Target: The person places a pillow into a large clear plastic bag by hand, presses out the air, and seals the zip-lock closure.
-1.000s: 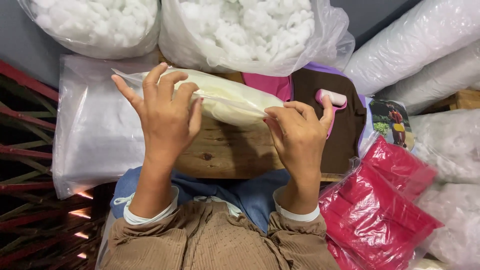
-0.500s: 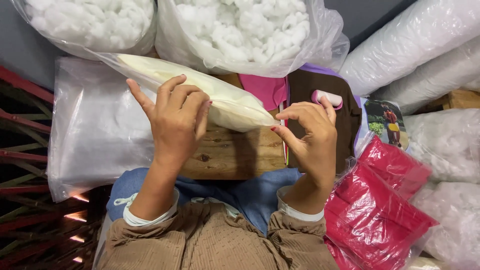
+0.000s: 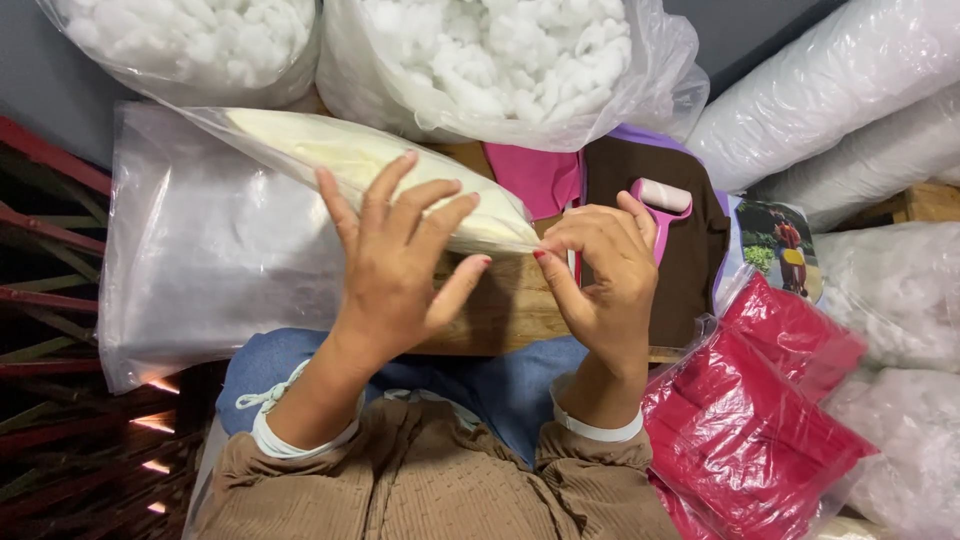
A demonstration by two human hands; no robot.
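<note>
We hold the cream packet in its clear plastic bag above the wooden table. Our left hand lies flat on it with fingers spread, and our right hand pinches its lower right end. Its long axis runs from upper left down to lower right.

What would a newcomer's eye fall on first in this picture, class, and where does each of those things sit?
At the centre, the left hand presses flat on a cream-filled clear bag while the right hand pinches its end. Across the top bulge two big clear sacks of white stuffing. At lower right lies a bright red packet.
</note>
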